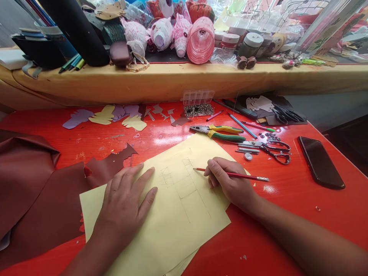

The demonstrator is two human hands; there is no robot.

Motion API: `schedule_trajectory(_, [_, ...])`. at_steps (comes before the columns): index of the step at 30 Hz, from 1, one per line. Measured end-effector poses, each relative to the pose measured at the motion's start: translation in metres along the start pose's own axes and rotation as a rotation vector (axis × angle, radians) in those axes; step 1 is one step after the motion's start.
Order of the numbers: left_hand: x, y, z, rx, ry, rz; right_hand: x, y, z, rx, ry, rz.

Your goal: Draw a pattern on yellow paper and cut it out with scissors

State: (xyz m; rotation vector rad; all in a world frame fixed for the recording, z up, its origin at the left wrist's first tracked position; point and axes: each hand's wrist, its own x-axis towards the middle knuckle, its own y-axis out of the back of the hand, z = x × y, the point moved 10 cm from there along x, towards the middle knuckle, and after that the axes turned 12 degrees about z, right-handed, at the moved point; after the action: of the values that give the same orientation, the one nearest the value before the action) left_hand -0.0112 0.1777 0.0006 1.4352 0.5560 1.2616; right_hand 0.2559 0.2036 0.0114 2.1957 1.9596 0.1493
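Yellow sheets of paper (169, 237) lie stacked at an angle on the red table, the top one bearing thin pencil lines that form a boxy outline. My left hand (126, 195) rests flat on the left part of the paper, fingers spread. A red pencil (244, 176) with an eraser end is pinched in my right hand (230, 180). Its tip meets or hovers just over the paper beside the upper right of the drawn lines; contact is hard to tell. My right hand's edge lies by the paper's right border.
Brown leather (54, 199) covers the left side. Beyond the paper lie pliers (218, 132), scissors (270, 147), pens (243, 125) and a chain box (198, 109). A phone (320, 163) lies at right, paper cutouts (102, 115) at back left. A crowded shelf (172, 78) runs behind.
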Motion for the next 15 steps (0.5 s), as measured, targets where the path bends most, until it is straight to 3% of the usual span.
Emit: schedule_trajectory(15, [-0.0001,0.0002,-0.0001,0.005,-0.013,0.006,0.0021,0.0063,-0.0031,0.035,0.020,0.061])
